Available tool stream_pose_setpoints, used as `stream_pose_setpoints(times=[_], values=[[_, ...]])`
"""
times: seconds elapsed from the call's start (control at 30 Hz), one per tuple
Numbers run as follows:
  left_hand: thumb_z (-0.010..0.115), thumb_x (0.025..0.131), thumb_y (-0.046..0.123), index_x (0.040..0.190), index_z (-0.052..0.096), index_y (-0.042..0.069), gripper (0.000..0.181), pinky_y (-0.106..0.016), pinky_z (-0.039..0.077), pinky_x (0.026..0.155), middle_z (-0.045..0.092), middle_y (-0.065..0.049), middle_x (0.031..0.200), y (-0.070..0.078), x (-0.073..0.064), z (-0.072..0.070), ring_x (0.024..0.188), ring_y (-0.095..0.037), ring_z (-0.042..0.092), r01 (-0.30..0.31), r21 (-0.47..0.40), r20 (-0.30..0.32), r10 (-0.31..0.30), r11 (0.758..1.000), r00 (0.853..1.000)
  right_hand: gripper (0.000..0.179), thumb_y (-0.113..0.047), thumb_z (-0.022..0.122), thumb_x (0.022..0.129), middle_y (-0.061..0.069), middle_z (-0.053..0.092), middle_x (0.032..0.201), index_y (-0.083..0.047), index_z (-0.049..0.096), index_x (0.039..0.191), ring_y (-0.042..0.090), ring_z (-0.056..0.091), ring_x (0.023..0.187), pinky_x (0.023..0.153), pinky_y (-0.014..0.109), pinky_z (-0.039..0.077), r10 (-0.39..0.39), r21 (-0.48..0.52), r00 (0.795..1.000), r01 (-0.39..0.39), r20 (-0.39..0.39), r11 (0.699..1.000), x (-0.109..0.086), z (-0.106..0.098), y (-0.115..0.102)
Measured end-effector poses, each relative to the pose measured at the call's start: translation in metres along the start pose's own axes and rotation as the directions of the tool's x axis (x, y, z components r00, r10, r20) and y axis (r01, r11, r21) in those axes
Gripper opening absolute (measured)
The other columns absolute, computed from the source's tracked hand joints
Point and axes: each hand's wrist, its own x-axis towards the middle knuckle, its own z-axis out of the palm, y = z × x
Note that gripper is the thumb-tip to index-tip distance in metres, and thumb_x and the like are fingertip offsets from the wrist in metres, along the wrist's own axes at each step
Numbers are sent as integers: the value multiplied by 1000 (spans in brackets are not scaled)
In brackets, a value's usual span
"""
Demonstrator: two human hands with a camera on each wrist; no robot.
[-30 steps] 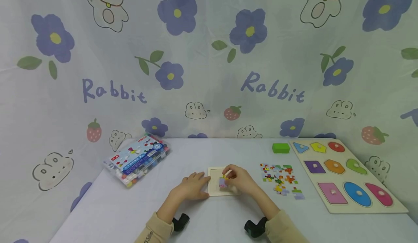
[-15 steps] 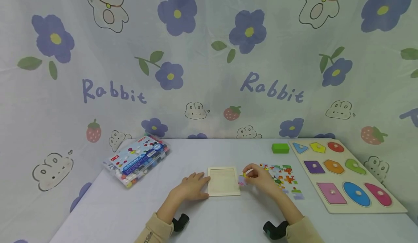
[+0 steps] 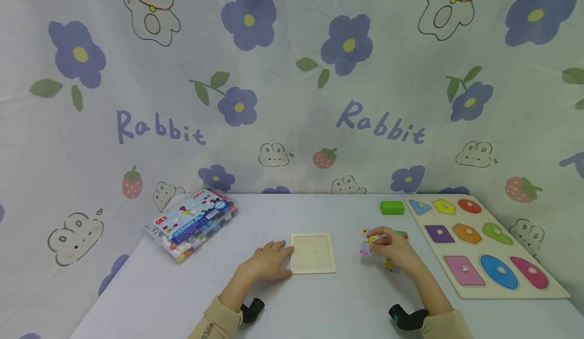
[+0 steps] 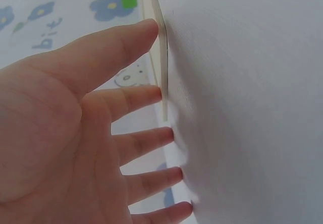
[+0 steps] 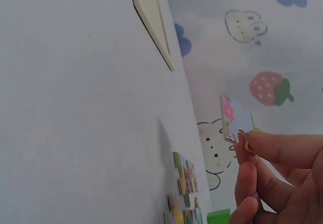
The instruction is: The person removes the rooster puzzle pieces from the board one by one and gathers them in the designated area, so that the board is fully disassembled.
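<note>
My left hand (image 3: 268, 261) rests at the left edge of a small square wooden puzzle tray (image 3: 313, 272). In the left wrist view, the thumb and index fingertip of that hand (image 4: 75, 113) touch the tray's side (image 4: 164, 72), and the other fingers are spread straight on the white cloth. My right hand (image 3: 398, 250) pinches a jigsaw piece (image 5: 236, 115) between thumb and fingers, lilac with a pink flower. It is raised over the loose jigsaw pieces (image 3: 390, 265), most of which the hand hides in the head view. Some loose pieces (image 5: 186, 183) show below it in the right wrist view.
A green block (image 3: 392, 208) lies behind the loose pieces. At the right is a large shape board (image 3: 449, 250) with coloured knobbed shapes. A clear plastic case (image 3: 191, 222) of colourful beads sits at the back left. A printed curtain (image 3: 292, 101) hangs behind the table.
My right hand has carried the jigsaw piece rightward from above the tray to over the loose pieces, uncovering the tray's bare inside. My left hand has stayed at the tray's edge.
</note>
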Motion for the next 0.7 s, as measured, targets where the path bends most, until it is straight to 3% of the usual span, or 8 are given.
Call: stream_pose_setpoints(times=[0.2,0.47,0.57,0.7], values=[[66,83,34,134,47,8,60,-61,28,98,38,-19,141,0,-1,-1,130,-43,31,12,0,2,-12,1000,1000,26,-10,63,85,11,64,93,-1,57,109,21,57,77,63,32,45,3,-36,1000,-2,17,999,0,-13,6],[66,83,34,134,47,8,60,-62,27,99,38,-19,141,0,-1,-2,130,-43,30,17,-9,-1,-17,1000,1000,21,-2,64,79,8,58,82,3,59,99,18,54,69,59,32,46,-4,-25,989,8,148,1000,-3,-10,8],[66,83,34,134,48,8,60,-62,27,99,38,-19,141,0,-1,-1,130,-43,31,14,-9,-5,-15,1000,1000,20,1,65,77,7,57,78,6,60,96,18,55,66,57,31,47,-22,-43,990,29,141,999,-4,-6,8],[66,83,34,134,48,8,60,-62,27,98,38,-19,141,-1,-1,-1,130,-44,31,10,-8,-8,-10,1000,1000,18,2,66,75,5,55,73,5,63,93,16,52,62,53,29,46,4,-92,997,3,72,996,-5,0,7]])
